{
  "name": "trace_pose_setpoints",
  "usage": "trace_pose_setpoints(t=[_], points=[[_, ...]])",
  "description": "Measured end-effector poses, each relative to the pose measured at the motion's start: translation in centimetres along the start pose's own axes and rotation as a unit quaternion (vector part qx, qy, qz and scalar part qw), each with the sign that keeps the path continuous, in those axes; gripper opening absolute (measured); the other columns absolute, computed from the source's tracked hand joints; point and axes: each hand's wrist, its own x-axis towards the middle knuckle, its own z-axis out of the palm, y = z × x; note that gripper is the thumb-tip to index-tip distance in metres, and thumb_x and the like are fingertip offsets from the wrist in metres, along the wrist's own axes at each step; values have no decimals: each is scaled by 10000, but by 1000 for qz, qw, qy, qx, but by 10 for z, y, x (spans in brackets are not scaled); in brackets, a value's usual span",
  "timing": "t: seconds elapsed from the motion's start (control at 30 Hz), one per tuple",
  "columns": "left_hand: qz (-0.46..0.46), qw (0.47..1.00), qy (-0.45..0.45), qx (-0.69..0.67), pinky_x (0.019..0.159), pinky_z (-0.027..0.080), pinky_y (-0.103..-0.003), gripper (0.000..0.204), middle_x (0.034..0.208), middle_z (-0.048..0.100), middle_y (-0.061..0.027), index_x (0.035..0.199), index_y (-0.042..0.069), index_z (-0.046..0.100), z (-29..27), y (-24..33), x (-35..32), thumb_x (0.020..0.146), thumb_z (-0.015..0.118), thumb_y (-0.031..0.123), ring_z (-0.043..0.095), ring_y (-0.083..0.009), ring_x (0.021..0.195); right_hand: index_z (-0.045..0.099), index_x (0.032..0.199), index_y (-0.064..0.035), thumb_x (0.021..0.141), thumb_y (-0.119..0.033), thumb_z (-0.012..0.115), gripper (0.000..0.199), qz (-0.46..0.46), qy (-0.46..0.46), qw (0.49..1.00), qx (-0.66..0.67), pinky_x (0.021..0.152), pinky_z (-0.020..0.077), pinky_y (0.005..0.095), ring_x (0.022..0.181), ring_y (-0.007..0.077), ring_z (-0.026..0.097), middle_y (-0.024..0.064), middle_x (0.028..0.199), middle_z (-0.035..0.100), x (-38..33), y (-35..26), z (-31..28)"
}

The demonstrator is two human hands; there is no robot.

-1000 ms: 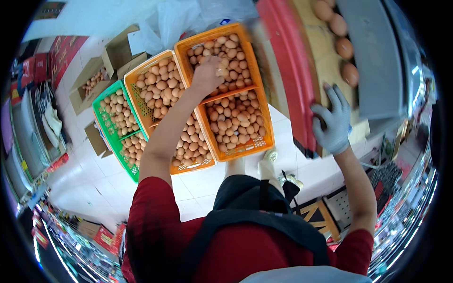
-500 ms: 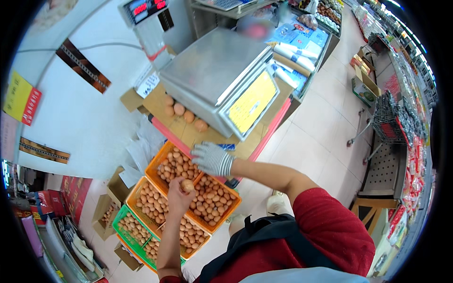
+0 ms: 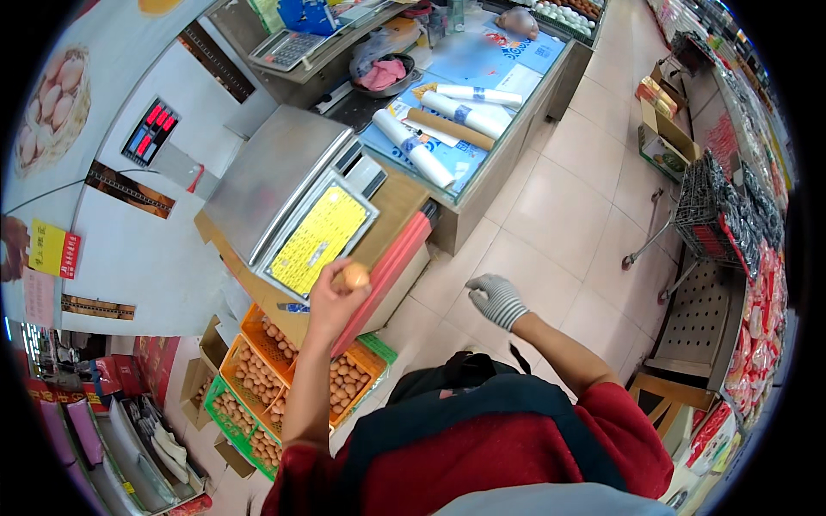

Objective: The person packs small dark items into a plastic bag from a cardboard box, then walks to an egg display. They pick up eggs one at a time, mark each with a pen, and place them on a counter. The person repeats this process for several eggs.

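My left hand (image 3: pixel 330 301) grips a single brown egg (image 3: pixel 355 275) in bare fingers, over the red front edge of the counter. Just beyond it stands a weighing scale (image 3: pixel 280 185) with a steel platform and a yellow keypad (image 3: pixel 318 241). Away to the right, my right hand (image 3: pixel 499 303), in a grey-and-white striped glove, hovers above the tiled floor with its fingers loosely bent and nothing visible in them. Brown eggs fill the orange crates (image 3: pixel 287 371) below my left forearm, which covers part of them. A green crate (image 3: pixel 258 436) of eggs adjoins these on the left.
White plastic rolls (image 3: pixel 411 148) lie on the blue-topped counter behind the scale. The scale's red-digit display (image 3: pixel 152 129) stands at the left. Across the aisle are a wire shopping cart (image 3: pixel 707 211) and a cardboard box (image 3: pixel 667 142). Shelving trays (image 3: pixel 95 456) stand at lower left.
My left hand has lifted the egg from above the crates to the scale's near side. My right hand has left the crates and swung right. The eggs beside the scale no longer show.
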Motion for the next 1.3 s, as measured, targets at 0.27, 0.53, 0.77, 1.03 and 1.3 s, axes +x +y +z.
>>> trace_pose_setpoints(t=[0.27, 0.53, 0.77, 1.03, 1.3], points=[[50, 996, -73, -8, 693, 508, -235, 541, 923, 659, -90, 1239, 2, 513, 105, 76, 135, 752, 740, 57, 625, -94, 764, 677, 1102, -54, 861, -260, 613, 323, 63, 29, 996, 57, 793, 539, 364, 842, 270, 677, 161, 992, 689, 92, 59, -76], [76, 992, -94, -25, 671, 487, -225, 536, 873, 647, -40, 1228, 20, 528, 152, 106, 270, 744, 756, 58, 605, -72, 722, 533, 1295, -24, 783, -376, 704, 645, 136, 4, 988, 70, 853, 522, 366, 947, 299, 660, 186, 1085, 666, 219, 127, -160], [65, 996, -16, 63, 659, 502, -244, 553, 858, 653, -60, 1221, 50, 540, 166, 122, 354, 722, 774, 98, 620, -91, 731, 464, 1360, 21, 733, -464, 743, 840, 31, -21, 997, 74, 982, 449, 362, 1140, 334, 590, 225, 1232, 604, 481, 143, -226], [-17, 996, 82, -14, 643, 511, -256, 532, 866, 659, -72, 1228, 14, 510, 179, 166, 427, 758, 750, 84, 637, -103, 732, 290, 1429, 92, 666, -521, 817, 1111, 24, 84, 996, 37, 1112, 328, 347, 1359, 333, 375, 270, 1446, 381, 841, 184, -254], [-48, 986, 104, -123, 774, 509, -249, 506, 1090, 618, -75, 1236, 6, 541, 202, 195, 501, 775, 736, 73, 632, -115, 884, 695, 1049, -160, 850, -234, 584, 240, -307, 46, 950, -28, 840, 496, 422, 870, 319, 659, 165, 931, 690, 769, 130, -161]])
